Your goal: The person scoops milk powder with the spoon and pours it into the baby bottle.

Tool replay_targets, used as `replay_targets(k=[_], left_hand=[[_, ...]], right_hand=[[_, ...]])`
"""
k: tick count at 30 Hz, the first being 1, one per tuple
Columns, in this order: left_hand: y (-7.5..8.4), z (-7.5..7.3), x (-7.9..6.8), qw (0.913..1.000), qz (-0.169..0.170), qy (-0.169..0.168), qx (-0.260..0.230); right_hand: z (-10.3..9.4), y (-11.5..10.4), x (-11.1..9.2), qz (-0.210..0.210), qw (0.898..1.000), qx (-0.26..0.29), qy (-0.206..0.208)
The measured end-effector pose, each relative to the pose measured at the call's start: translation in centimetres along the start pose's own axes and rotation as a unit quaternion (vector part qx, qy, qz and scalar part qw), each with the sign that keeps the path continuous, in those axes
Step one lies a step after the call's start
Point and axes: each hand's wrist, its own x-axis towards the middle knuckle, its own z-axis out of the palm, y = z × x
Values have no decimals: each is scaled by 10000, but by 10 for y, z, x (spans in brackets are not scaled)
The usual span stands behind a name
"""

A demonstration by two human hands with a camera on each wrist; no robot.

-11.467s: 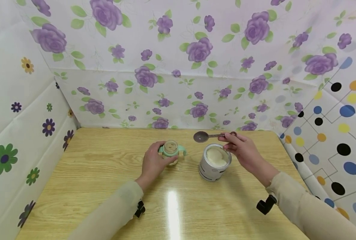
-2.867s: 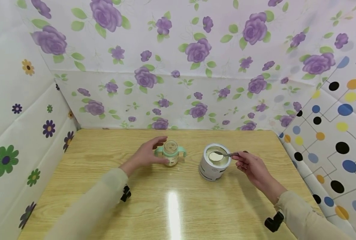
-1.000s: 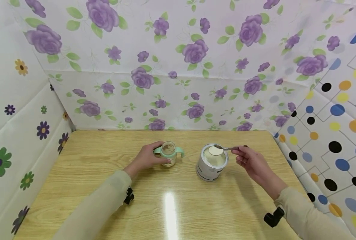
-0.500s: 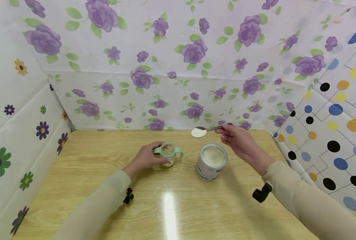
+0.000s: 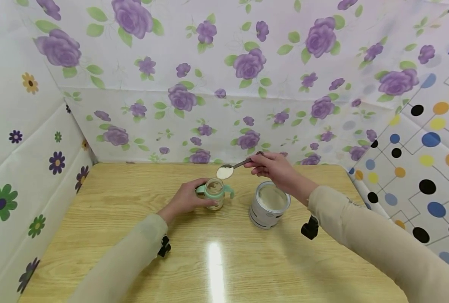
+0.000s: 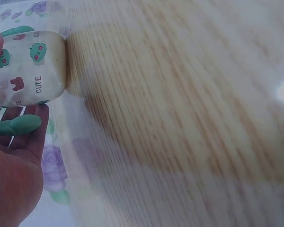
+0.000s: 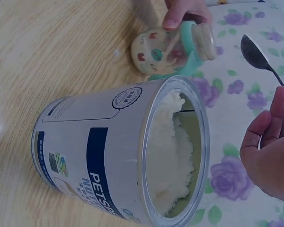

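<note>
The bottle (image 6: 28, 71) carries the word "CUTE" in dark capitals, with further copies cut off by its curve, among small green faces and reddish figures. It is clear and rounded, with a pale green collar, curved green handles (image 5: 229, 191) on either side and an open mouth, and it stands upright on the surface (image 5: 254, 261). The left hand (image 5: 188, 198) has its grip clamped round the bottle, thumb across the near side.

Raised near the bottle's mouth, apart from it, is the bowl of a dark spoon (image 5: 241, 163), loaded with off-white powder (image 5: 224, 173). The right hand (image 5: 274, 170) pinches the spoon's slim handle in its grip.

Right of the bottle and apart from it stands an open tin (image 7: 75, 137), silvery white with a metal rim. White letters on its dark blue panel read "PETS" before curving away; blue letters beside them begin "NU". Smaller characters and the lettering round a circular seal (image 7: 127, 98) are too small to read; a square code is printed nearby. Pale, clumpy powder fills part of the inside, leaving some wall bare.

Behind hangs a purple-rose cloth (image 5: 163, 71), with a daisy-patterned one at left and a dotted one at right.
</note>
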Motion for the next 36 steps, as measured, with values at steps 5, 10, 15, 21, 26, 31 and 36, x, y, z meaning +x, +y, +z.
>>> replay_targets(k=[5,10,15,21,26,31,36], left_hand=[[-2,0,0,10000,-40,27,8],[-3,0,0,10000,-43,67,-11],[-1,-1,1,9999,-9,75,-100],[-2,-2,0,9999,-24,76,-108],[-2,-2,1,9999,-28,25,-140],[-3,-1,1,9999,-25,-33,-166],[-3,0,0,9999,27,-51,-157]], right_hand=[[12,5,9,-15,9986,-517,-56],[25,8,14,-82,9973,-721,-51],[30,9,16,-170,9952,-959,22],[32,12,18,-241,9914,-1285,65],[33,16,17,-335,9876,-1533,51],[33,19,16,-786,9774,-1955,-193],[35,16,11,-1650,9336,-3132,-556]])
